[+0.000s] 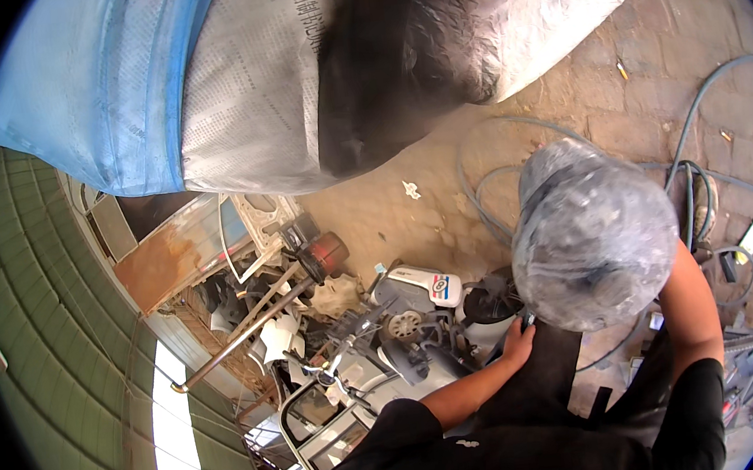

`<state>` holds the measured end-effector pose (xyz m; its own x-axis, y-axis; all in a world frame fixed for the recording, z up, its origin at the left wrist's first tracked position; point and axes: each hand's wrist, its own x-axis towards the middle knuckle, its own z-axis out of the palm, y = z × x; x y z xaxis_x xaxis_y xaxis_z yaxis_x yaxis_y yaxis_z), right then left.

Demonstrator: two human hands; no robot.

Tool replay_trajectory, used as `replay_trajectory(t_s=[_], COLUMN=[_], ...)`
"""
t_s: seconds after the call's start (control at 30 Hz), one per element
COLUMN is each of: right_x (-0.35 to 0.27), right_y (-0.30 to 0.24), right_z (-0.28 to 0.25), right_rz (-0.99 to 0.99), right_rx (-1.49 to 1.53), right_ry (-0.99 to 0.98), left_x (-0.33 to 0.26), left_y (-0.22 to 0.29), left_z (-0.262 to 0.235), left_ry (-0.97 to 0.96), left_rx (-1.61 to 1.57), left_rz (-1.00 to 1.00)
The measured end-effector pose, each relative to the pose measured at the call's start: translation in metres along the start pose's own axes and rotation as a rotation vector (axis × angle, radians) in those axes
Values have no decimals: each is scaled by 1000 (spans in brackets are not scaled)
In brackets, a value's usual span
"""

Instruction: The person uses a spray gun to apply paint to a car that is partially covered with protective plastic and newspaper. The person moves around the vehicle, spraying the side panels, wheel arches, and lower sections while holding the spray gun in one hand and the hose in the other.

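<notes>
Hands hugging plastic-wrapped bundle (592, 232), left hand (518, 344) fingers seemingly gripping its underside, right fingers hidden

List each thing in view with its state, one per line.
Plastic-wrapped bundle: hugged against the body, upright.
Left hand: flat against the bundle's lower edge.
Right hand: hidden behind the bundle.
Big sack: lying on its side.
Hose: loose on the paving.
Scrap pile: jumbled.
</notes>
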<state>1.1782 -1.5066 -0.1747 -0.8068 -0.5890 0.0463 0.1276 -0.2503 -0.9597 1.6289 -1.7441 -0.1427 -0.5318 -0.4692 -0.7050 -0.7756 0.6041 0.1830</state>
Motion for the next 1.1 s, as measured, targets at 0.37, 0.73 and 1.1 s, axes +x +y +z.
replay_trajectory(t_s=[0.37, 0.73, 1.1], right_x=[8, 16, -48], right_y=[-4, -10, -72], right_z=[-35, -85, -109], right_rz=[49, -28, 131], right_rx=[-124, 421, 165], right_ry=[299, 698, 692], left_x=[4, 6, -4], left_y=[56, 76, 116], left_z=[-21, -24, -25], left_ry=[-84, -55, -101], left_rx=[-92, 33, 154], left_rz=[-233, -220, -290])
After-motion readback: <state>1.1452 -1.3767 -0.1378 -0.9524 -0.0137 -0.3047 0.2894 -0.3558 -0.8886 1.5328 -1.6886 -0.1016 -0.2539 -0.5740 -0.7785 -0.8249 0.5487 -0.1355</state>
